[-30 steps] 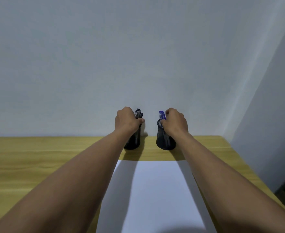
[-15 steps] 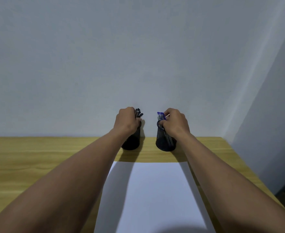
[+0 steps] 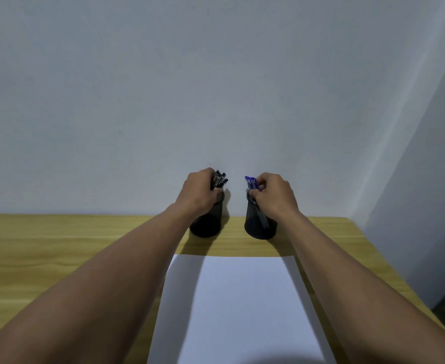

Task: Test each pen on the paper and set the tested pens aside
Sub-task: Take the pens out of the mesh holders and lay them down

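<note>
Two bare arms reach to mid-frame, where two black mesh cups stand against the wall. The left hand [image 3: 199,191] curls round black pens [image 3: 220,178] in the left cup [image 3: 205,227]; the right hand [image 3: 276,194] pinches blue pens [image 3: 250,181] in the right cup [image 3: 255,228]. White paper [image 3: 242,306] lies lower centre, unmarked, on a wooden table [image 3: 58,245].

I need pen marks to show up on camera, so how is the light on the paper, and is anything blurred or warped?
Head view: dim, even light, no glare; the arms throw soft shadows along the paper, wider on the left, leaving a brighter middle strip; another shadow darkens its bottom edge; the wall corner leans, likely lens distortion; no notable blur.
</note>
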Demonstrator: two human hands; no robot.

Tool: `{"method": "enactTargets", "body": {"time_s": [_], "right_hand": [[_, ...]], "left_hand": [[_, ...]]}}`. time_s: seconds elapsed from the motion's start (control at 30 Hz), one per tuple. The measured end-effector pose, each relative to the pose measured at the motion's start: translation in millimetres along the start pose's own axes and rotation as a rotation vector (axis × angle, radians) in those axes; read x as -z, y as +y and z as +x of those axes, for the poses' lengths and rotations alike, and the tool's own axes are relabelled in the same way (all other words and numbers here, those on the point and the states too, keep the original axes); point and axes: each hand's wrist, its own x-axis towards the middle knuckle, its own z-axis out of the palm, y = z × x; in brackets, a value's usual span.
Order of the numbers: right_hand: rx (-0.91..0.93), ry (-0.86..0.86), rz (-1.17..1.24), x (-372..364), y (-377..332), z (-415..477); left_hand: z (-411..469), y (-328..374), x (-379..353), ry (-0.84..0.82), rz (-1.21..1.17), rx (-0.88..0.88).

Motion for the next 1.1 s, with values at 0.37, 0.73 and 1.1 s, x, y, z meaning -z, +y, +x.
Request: {"method": "enactTargets", "body": {"time_s": [0.37,0.73,1.1], "right_hand": [[0.112,0.055,0.046,6,-6,-6],[0.196,0.124,0.087,50,-43,-19],[0.26,-0.018,-0.046,115,-72,-52]], "left_hand": [[-3,0,3,0.069,-0.131,-0.117],[-10,57,55,0.124,-0.289,-0.186],[-29,87,110,-0.094,-0.019,-0.26]]}}
